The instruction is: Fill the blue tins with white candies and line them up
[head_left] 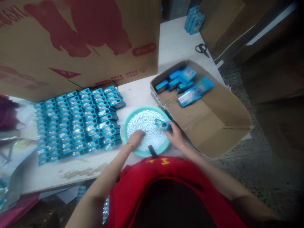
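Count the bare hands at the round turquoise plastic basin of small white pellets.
2: the left hand touches the pellets; the right hand holds a small blue rectangular box over the basin. No other hand shows.

The view is softly blurred, smeared at edges, dark at right.

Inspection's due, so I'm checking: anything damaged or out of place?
The white table has a brown patch near its front edge, toward the left, perhaps peeled or stained. In the cardboard tray, blue boxes lie askew, unlike the neat box rows.
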The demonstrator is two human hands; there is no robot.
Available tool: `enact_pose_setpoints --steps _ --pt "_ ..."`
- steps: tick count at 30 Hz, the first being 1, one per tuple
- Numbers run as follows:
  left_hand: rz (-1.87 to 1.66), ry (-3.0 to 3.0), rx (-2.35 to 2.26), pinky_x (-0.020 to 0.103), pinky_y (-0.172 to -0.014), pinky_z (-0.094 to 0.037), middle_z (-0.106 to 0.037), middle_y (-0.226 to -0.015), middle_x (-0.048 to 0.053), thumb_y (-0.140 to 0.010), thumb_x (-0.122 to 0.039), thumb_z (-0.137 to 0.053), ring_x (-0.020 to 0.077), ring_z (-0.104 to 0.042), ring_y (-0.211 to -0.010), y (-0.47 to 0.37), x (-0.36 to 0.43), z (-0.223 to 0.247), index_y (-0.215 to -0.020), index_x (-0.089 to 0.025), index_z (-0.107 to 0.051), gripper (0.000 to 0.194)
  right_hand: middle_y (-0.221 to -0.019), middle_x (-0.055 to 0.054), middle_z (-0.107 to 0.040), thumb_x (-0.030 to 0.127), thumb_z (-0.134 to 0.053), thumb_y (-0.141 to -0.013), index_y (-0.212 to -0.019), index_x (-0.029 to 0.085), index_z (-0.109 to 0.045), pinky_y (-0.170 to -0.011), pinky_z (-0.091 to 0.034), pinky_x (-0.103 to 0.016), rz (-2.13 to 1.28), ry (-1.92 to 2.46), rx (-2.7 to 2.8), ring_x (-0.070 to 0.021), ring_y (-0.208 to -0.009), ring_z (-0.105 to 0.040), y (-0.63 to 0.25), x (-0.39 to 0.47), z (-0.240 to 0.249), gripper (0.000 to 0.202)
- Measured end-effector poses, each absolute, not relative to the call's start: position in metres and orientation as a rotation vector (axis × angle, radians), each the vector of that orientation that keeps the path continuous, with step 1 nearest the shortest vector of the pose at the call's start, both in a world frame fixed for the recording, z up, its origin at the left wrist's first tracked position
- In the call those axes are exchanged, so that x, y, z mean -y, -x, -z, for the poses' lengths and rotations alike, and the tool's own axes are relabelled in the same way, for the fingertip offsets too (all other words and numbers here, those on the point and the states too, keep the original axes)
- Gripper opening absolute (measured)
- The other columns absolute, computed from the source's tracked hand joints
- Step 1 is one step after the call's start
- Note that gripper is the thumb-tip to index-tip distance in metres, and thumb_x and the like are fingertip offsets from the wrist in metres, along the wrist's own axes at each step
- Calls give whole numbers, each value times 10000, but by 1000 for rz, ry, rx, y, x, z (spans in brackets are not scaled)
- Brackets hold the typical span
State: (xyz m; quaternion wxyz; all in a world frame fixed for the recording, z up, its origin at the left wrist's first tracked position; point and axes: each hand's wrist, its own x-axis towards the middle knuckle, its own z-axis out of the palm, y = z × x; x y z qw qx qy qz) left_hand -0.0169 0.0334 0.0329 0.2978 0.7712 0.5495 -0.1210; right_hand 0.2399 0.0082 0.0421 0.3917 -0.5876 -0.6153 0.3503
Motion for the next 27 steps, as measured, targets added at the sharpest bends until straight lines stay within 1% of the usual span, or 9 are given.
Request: enact_pose_setpoints --steps 2,4,7,12,16,19,21,25,27 --pt "225 -2020 -1432 351 -951 -430 -591 -1137 115 -880 -158 -423 220 -534 -1075 0 -30 -13 -1103 -164 -549 256 -1151 -105 -620 357 -577 -853 -1192 204 -508 -943 -474 -385 -901 1505 1534 -239 -1062 -593 -239 -9 -43 378" --pt "136 -1985 -1410 346 -982 -416 -590 -1173 111 -870 -157 -439 214 -537 -1092 -10 -29 -4 -1141 -162 -538 289 -1149 -112 -625 366 -591 -845 -1193 195 -508 -942 -473 -386 -908 1522 1505 -240 -1052 -598 -239 -10 -42 397" --pt "44 -1933 -1378 332 -927 -454 -611 -1131 96 -877 -217 -467 195 -579 -1002 -5 -28 -9 -1141 -158 -533 278 -1138 -108 -629 377 -605 -835 -1196 193 -506 -941 -471 -391 -887 1536 1462 -239 -1040 -598 -239 -11 -40 416" --pt "-166 -1912 -1310 326 -804 -477 -618 -996 86 -891 -349 -494 181 -582 -846 29 -28 -52 -1084 -145 -540 284 -1128 -102 -629 377 -606 -832 -1185 195 -510 -921 -482 -399 -891 1524 1457 -242 -1026 -602 -240 -11 -37 409" --pt "-246 -1998 -1258 306 -752 -470 -606 -919 65 -897 -335 -496 167 -569 -793 41 -34 -104 -1059 -161 -545 243 -1155 -115 -615 313 -563 -851 -1196 196 -510 -951 -469 -424 -878 1472 1558 -253 -1078 -583 -237 -11 -34 368" --pt "-139 -2151 -1219 310 -786 -470 -615 -970 75 -911 -287 -469 176 -574 -853 34 -42 -140 -1076 -169 -544 217 -1180 -113 -604 208 -516 -836 -1209 207 -508 -979 -457 -449 -857 1407 1690 -258 -1125 -559 -232 -10 -32 374" --pt "31 -2291 -1216 322 -795 -471 -616 -988 83 -916 -259 -451 195 -572 -898 22 -47 -160 -1066 -166 -551 203 -1189 -108 -600 153 -494 -813 -1223 214 -502 -1004 -441 -473 -843 1361 1763 -260 -1147 -545 -228 -8 -32 415" --pt "489 -2531 -1277 316 -686 -472 -609 -922 97 -924 -195 -410 222 -564 -864 -15 -47 -193 -968 -143 -571 175 -1195 -106 -598 119 -481 -800 -1236 214 -495 -1033 -418 -495 -847 1294 1825 -258 -1159 -532 -219 -6 -33 446" --pt "622 -2594 -1306 305 -644 -465 -604 -894 102 -921 -143 -387 224 -562 -840 -33 -44 -207 -963 -129 -567 186 -1201 -106 -594 119 -485 -806 -1237 218 -491 -1026 -426 -486 -864 1283 1813 -255 -1168 -526 -215 -5 -32 442"
